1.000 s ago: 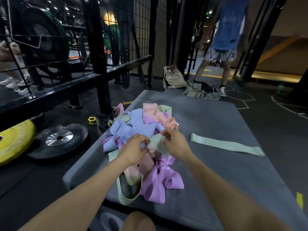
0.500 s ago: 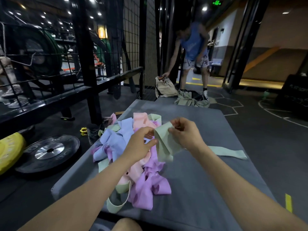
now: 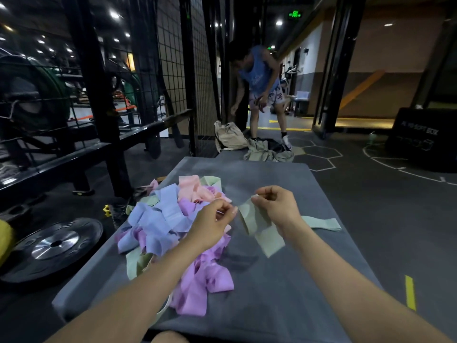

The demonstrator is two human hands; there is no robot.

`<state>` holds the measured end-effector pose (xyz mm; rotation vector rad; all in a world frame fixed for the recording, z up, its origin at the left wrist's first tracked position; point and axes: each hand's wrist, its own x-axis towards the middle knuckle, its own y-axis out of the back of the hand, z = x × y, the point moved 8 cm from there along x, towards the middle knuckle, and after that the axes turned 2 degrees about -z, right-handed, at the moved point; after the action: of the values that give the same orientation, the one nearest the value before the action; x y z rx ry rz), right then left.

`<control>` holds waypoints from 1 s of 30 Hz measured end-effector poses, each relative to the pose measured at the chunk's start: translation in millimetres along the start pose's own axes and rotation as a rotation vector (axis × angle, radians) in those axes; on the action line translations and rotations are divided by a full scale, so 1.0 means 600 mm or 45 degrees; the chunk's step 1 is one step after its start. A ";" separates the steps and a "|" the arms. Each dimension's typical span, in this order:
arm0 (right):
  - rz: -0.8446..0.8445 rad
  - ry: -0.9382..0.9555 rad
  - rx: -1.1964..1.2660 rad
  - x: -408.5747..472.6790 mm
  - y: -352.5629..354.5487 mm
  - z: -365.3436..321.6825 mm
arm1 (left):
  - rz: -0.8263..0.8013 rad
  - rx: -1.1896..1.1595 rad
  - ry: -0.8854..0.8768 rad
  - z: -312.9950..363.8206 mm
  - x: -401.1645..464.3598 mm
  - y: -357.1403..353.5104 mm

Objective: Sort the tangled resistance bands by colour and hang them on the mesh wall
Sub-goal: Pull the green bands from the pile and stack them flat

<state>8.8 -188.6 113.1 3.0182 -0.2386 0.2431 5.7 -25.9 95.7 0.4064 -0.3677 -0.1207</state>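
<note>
A tangled heap of resistance bands [image 3: 170, 224] in blue, purple, pink and pale green lies on the left of a grey mat [image 3: 284, 280]. Above the mat I hold one pale green band [image 3: 257, 226] lifted clear of the heap. My right hand [image 3: 277, 206] pinches its top edge and my left hand [image 3: 212, 224] pinches its left end. Another pale green band [image 3: 321, 222] lies flat on the mat to the right, partly hidden by my right wrist. The black mesh wall [image 3: 173, 70] stands beyond the mat's far left corner.
A black weight plate [image 3: 52, 246] and a yellow plate [image 3: 5, 241] lie on the floor at left, by a black rack [image 3: 99, 107]. A person [image 3: 262, 95] bends over bags [image 3: 230, 136] beyond the mat. A black box [image 3: 420, 137] stands at far right.
The green band has come up out of the heap and moved right, held between both hands, which have drawn apart. The view has tilted up. The person beyond has bent over the bags.
</note>
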 end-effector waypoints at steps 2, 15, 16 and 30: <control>-0.028 -0.009 0.007 -0.003 0.006 0.006 | -0.026 -0.069 0.084 -0.005 0.005 -0.015; -0.297 -0.134 0.099 -0.024 0.030 0.027 | 0.059 -1.147 0.694 -0.017 -0.011 -0.095; -0.288 -0.172 0.122 -0.026 0.034 0.036 | 0.073 -1.187 0.701 -0.015 -0.008 -0.094; -0.202 -0.394 0.396 -0.034 0.037 0.077 | 0.124 -0.983 0.852 -0.063 -0.013 -0.088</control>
<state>-7.5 -212.7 66.4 3.3508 0.0197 -0.2236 10.1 -58.8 39.3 -0.3426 0.3270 -0.0199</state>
